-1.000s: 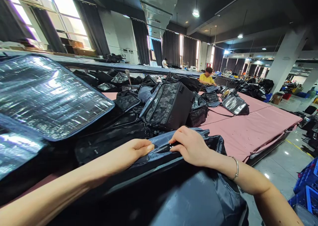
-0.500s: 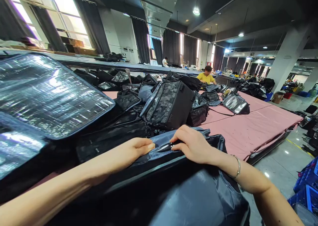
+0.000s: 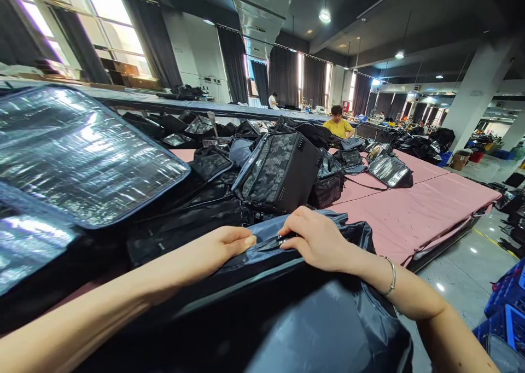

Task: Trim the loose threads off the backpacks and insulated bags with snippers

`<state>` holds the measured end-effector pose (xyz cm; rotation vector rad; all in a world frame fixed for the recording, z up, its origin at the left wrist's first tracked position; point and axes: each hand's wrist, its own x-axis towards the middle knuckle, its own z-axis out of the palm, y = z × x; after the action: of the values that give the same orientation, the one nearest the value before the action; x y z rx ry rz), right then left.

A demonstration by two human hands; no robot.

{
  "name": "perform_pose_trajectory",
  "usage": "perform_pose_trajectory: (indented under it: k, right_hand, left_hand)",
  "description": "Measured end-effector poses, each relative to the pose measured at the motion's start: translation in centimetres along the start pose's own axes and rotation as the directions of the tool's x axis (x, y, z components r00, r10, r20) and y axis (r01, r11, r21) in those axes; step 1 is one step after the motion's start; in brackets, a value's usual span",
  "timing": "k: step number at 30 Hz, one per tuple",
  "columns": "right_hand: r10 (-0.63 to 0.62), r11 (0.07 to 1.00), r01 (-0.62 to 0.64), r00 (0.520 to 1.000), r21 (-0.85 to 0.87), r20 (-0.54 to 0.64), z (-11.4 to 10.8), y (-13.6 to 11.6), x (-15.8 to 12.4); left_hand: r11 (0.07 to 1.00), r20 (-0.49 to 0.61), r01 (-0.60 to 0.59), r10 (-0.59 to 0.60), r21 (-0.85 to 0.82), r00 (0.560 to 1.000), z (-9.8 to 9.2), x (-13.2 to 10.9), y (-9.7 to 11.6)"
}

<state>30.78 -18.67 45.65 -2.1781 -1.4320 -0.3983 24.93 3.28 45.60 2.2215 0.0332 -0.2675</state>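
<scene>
A large black bag with blue-grey lining [image 3: 311, 324] lies directly before me, its zipper edge running across the front. My left hand [image 3: 229, 243] pinches the lining at the bag's upper edge, thumb on top and the other fingers mostly hidden below. In my right hand [image 3: 318, 240], between thumb and fingers, is a pair of small thread snips [image 3: 268, 245]. Their pointed blades lie against the lining and point left, close to my left thumb. Whether a thread is between the blades is too small to tell.
An open bag with silver foil lining [image 3: 94, 154] stands at left. Ahead, a camouflage-patterned bag [image 3: 268, 168] and several others are piled on the pink-covered table [image 3: 435, 203]. A person in yellow [image 3: 338, 127] sits beyond. Blue crates [image 3: 502, 313] stand at lower right.
My hands stay almost in place on the lining, and the snips have shifted only very slightly. The person in yellow has moved a little to the left.
</scene>
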Motion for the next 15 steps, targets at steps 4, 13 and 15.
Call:
perform_pose_trajectory:
  k: [4,13,15]
  right_hand:
    - [-0.017,1.000,0.017,0.999,-0.005,-0.035,0.3,0.0,0.0]
    - [0.019,0.997,-0.014,0.998,0.078,-0.066,0.5,0.1,0.1]
    - [0.031,0.992,-0.022,0.997,0.122,-0.075,0.5,0.2,0.2]
  left_hand:
    - [1.000,0.004,-0.012,0.012,-0.003,1.000,0.0,0.2,-0.4]
    - [1.000,-0.014,0.005,-0.005,0.028,1.000,0.0,1.0,-1.6]
    - [0.999,-0.014,0.004,-0.003,0.038,1.000,0.0,1.0,-1.5]
